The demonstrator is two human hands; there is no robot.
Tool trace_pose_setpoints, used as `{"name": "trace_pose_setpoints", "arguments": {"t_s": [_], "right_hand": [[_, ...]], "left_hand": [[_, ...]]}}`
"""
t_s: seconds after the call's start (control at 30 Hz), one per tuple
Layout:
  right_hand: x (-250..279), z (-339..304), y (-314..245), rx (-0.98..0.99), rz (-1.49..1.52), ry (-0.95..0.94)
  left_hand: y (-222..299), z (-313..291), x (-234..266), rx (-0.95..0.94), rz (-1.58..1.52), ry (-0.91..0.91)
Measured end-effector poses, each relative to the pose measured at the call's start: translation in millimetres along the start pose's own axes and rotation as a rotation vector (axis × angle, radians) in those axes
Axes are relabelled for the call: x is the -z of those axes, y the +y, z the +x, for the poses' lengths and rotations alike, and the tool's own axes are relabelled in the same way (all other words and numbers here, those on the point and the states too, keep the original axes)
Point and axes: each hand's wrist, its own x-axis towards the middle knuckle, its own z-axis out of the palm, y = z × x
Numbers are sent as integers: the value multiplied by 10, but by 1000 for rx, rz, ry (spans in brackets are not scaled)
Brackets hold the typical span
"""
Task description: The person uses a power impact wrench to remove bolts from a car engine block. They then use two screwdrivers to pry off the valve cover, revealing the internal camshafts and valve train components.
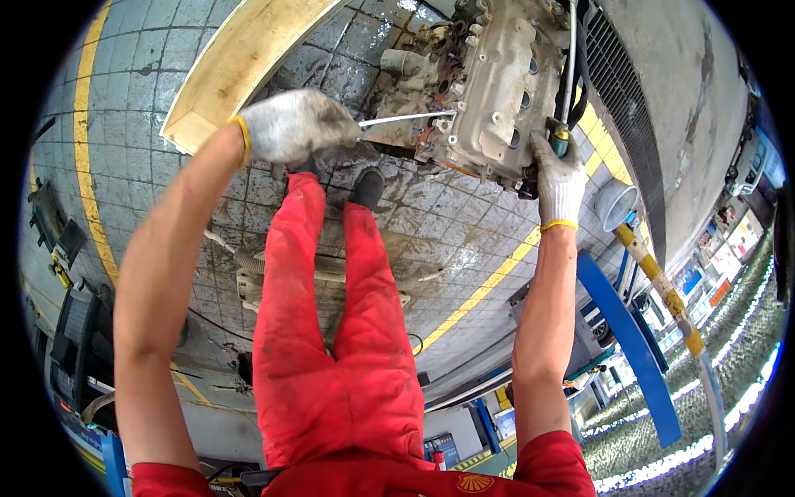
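Note:
My left hand, in a soiled white work glove with a yellow cuff, is closed around a slim pale rod. The rod's far end meets the side of a dirty metal engine; whether it touches I cannot tell. Beyond the engine's right edge, my right hand, gloved alike, wraps round the green and brass end of a long silver tube tool. That tube runs up along the engine's right side. Several round holes show in the engine's top cover. The fingers of both hands are partly hidden.
A pale wooden tray lies left of the engine. A dark floor grate runs along the right. Near my right wrist are a grey bucket and a yellow-and-white pole. A dirty part lies behind my legs on wet tiles.

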Motion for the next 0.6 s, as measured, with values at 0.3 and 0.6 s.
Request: {"name": "trace_pose_setpoints", "arguments": {"t_s": [0.3,0.6], "right_hand": [[-58,-24,-47,4,17,-4],[-69,-22,-36,25,-138,50]], "left_hand": [[-331,439,318,-219,179,29],[-15,25,419,-86,-174,-192]]}}
